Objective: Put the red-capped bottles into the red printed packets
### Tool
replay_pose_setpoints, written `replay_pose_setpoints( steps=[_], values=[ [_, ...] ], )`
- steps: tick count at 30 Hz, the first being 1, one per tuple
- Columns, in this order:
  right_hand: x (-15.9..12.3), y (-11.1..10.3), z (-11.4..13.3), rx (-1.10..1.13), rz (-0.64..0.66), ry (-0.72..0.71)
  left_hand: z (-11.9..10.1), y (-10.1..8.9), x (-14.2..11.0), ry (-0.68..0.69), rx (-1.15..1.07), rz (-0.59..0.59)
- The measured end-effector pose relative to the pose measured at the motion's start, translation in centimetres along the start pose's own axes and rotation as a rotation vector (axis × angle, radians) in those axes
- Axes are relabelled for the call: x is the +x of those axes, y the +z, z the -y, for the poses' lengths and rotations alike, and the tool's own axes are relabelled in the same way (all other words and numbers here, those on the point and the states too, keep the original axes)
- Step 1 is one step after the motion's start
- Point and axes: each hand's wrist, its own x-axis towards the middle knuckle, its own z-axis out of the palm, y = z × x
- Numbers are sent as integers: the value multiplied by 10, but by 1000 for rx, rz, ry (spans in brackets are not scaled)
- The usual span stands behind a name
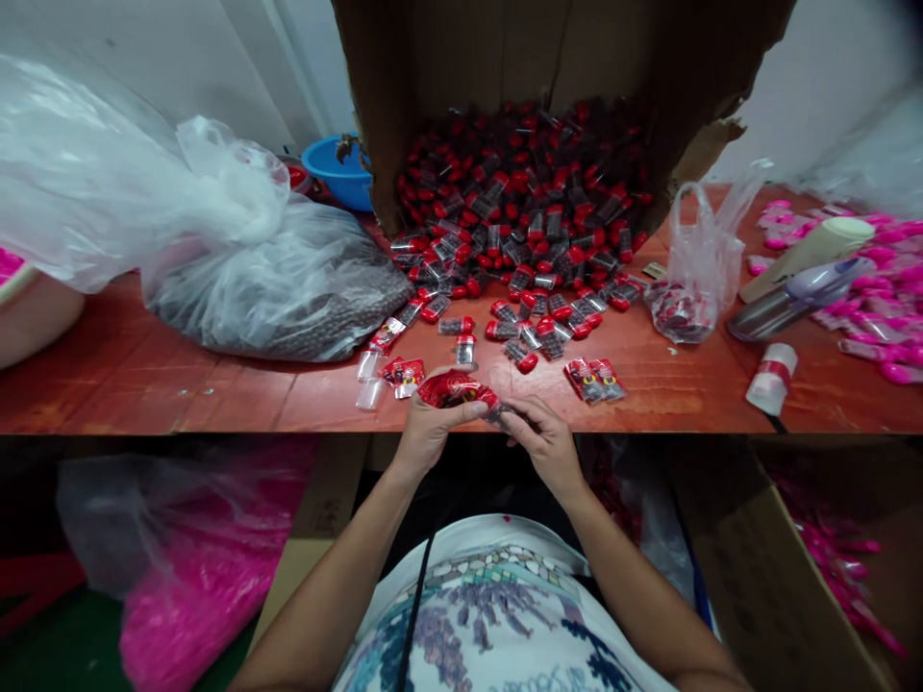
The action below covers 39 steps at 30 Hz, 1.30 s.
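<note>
My left hand [425, 428] is closed on a red printed wrapper [454, 389] at the near edge of the red table [144, 384]. My right hand [544, 437] pinches a small dark tube [499, 415] that meets the wrapper's right end. Just beyond my hands lie loose red-capped tubes [523, 356], more red wrappers [595, 378] and two clear empty tubes [369, 380]. A tipped cardboard box [404, 115] at the back spills a heap of red-capped tubes [519, 211].
A large clear bag of dark beads [288, 288] lies at left, a blue bowl [338, 173] behind it. A small plastic bag [692, 279], a hand-held device [800, 298], a tape roll [771, 378] and pink tubes [886, 317] are at right. Pink-filled bag [187, 577] and carton [793, 577] sit below.
</note>
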Motion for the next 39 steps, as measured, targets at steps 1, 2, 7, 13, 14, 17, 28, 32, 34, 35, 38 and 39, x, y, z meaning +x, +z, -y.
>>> replay_pose_setpoints(
  steps=[1,2,7,13,14,17,28,32,34,35,38,39],
  values=[
    [0,-1,0,6,2,-3,0,0,0,1,-3,8],
    [0,-1,1,-8,-2,-18,1,0,-1,1,-7,17],
    [-1,3,3,-20,-66,-30,2,2,-1,-41,14,71],
    [-5,11,2,122,-75,114,1,5,0,-74,40,95],
    [-6,11,2,61,-95,58,2,6,0,-70,31,85],
    [-6,11,1,-54,-149,-41,6,8,0,-54,25,63],
    [-7,16,-4,-5,-210,7,10,10,-2,-3,79,71],
    [-6,21,-7,237,-183,188,11,13,-4,-34,95,66],
    [-3,21,-8,352,-166,271,12,12,-4,-60,82,64],
    [-2,21,-8,374,-165,287,14,11,-4,-74,69,63],
    [-2,18,-7,316,-191,248,17,11,-5,-99,28,42],
    [-3,18,-6,259,-209,203,18,12,-6,-96,24,32]
  ],
)
